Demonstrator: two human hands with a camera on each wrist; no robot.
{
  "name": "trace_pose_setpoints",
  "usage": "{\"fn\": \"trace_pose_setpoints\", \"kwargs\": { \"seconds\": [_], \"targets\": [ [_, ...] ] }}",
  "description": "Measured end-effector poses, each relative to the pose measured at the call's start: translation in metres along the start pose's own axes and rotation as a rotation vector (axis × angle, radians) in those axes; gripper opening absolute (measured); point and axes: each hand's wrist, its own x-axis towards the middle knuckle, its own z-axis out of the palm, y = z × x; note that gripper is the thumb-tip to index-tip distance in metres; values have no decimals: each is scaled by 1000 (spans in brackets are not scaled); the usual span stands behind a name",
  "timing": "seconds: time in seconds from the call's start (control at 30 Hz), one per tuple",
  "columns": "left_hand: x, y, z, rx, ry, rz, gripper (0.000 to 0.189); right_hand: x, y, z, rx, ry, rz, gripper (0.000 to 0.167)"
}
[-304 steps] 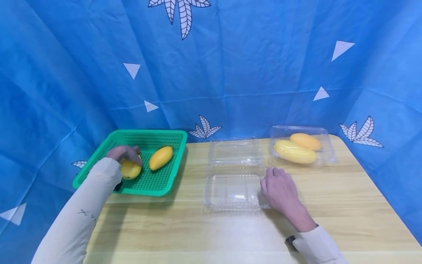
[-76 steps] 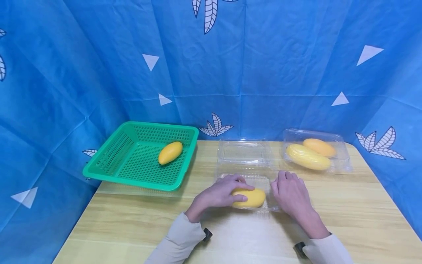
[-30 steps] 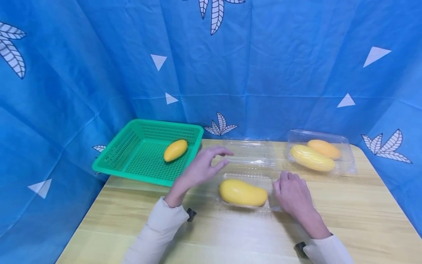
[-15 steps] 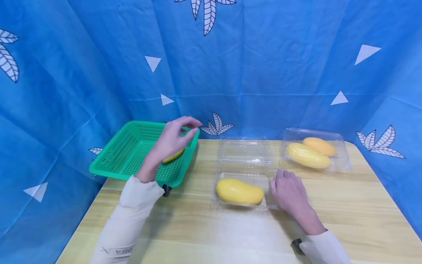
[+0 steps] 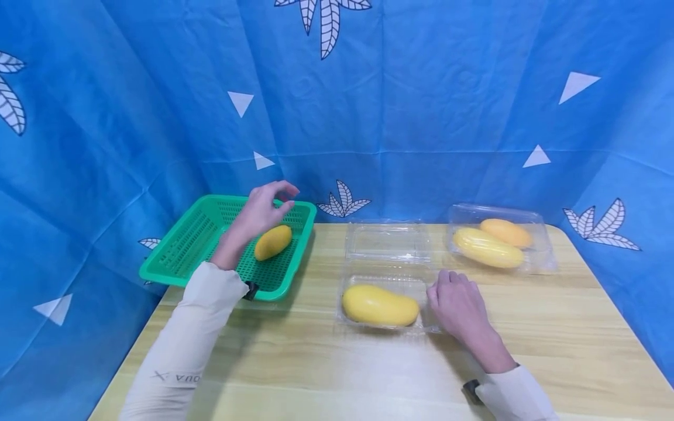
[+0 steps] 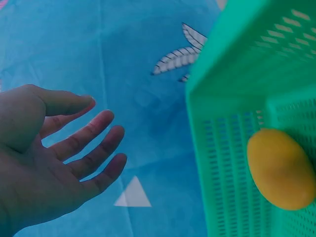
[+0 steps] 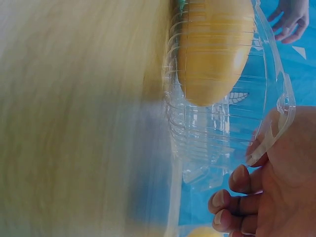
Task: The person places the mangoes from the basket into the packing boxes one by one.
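Note:
My left hand [image 5: 263,209] hovers with bent, spread fingers above the green plastic basket [image 5: 301,257], holding nothing. One yellow mango [image 5: 273,242] lies in that basket, below the hand; the left wrist view shows this mango [image 6: 281,170] apart from the fingers. At mid-table stands an unfolded clear plastic clamshell box [image 5: 387,240], its lid laid back toward the curtain. A larger yellow mango [image 5: 379,306] lies in its near half. With thumb and curled forefinger, my right hand [image 5: 459,307] pinches the box's right rim, as the right wrist view shows at the rim [image 7: 281,113].
A second clear plastic box [image 5: 544,248] with two yellow fruits in it stands at the back right of the wooden table [image 5: 558,339]. Behind the table hangs a blue curtain [image 5: 437,88] with white leaves and triangles.
Earlier my left hand took the larger mango from the basket and laid it in the box. It has let go and moved back left over the basket. My right hand stays at the rim.

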Motion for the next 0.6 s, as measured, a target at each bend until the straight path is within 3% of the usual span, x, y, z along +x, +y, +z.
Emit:
{"fn": "trace_pose_setpoints", "kwargs": {
  "seconds": [0.27,0.6],
  "targets": [
    [11,-26,2,93,-157,-67,29,-1,0,1,-1,18,-3,24],
    [19,-56,10,175,-262,-127,42,-3,-1,1,-4,26,7,24]
  ]
}}
